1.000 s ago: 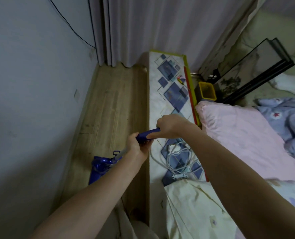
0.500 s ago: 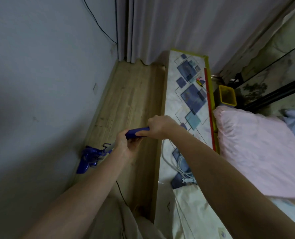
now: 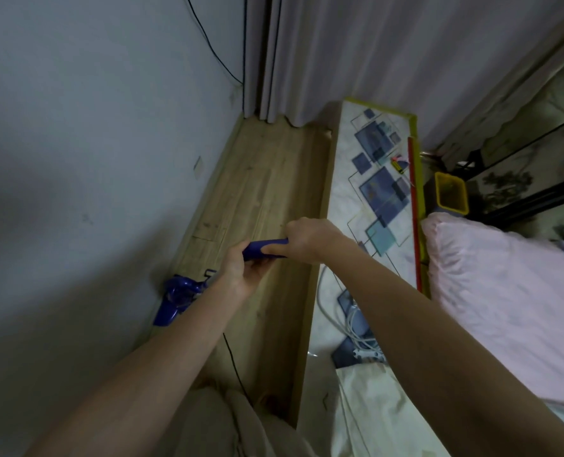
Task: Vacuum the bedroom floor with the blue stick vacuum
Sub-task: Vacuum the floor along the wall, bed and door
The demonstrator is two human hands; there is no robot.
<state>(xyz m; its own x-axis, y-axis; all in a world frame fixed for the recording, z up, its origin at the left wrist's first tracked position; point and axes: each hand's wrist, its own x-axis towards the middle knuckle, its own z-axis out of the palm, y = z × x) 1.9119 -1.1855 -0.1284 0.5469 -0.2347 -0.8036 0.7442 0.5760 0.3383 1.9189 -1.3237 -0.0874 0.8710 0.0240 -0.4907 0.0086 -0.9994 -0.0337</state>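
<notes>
Both hands grip the blue handle (image 3: 263, 249) of the stick vacuum. My right hand (image 3: 310, 239) is closed over its upper end, and my left hand (image 3: 241, 272) is wrapped around it just below. The blue vacuum body (image 3: 175, 300) sits low on the wooden floor (image 3: 261, 199), close against the grey wall on the left. My left forearm hides the shaft between handle and body. A thin black cord (image 3: 233, 364) trails on the floor toward me.
A narrow patterned cabinet top (image 3: 373, 179) borders the floor strip on the right, with white cables (image 3: 353, 321) lying on it. Beyond it are a pink pillow (image 3: 498, 291), a yellow bin (image 3: 450, 192) and framed panels. Curtains (image 3: 356, 54) close the far end.
The view has swung left. The vacuum body has moved closer to the left wall, and both hands have kept their grip on the handle.
</notes>
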